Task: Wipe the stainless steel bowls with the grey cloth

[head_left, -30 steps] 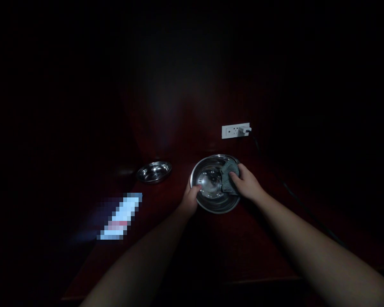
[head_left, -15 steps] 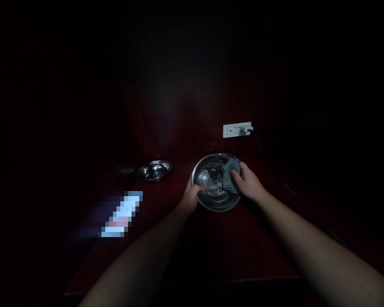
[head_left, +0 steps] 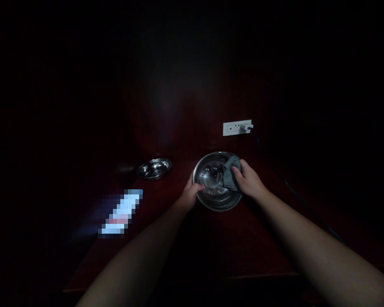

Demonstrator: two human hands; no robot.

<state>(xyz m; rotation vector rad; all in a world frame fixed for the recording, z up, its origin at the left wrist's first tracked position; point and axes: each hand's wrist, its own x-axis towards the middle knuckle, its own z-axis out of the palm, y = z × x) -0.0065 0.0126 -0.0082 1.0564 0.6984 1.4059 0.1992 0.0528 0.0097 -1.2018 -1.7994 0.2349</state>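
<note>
A shiny metal bowl (head_left: 212, 179) is tilted so that its inside faces me. My left hand (head_left: 190, 194) grips its left rim, with the thumb over the edge inside and the fingers behind, mostly hidden. At the right rim, my right hand (head_left: 248, 179) is closed on a grey-green cloth (head_left: 231, 174), which is pressed over the rim and against the inner wall. The right fingers behind the bowl cannot be seen. Whether the bowl's base touches the table is not clear.
A second, shallower metal bowl (head_left: 155, 169) stands on the dark red table (head_left: 243, 247) at the left. Nearer lies a bright, pixelated screen-like shape (head_left: 121, 213). On the back wall, a white socket (head_left: 231, 128) holds a plug, whose dark cable (head_left: 291, 189) runs right. The surroundings are very dark.
The bowl and both hands have shifted very slightly to the right. The cloth stays at the right rim, and both holds look the same.
</note>
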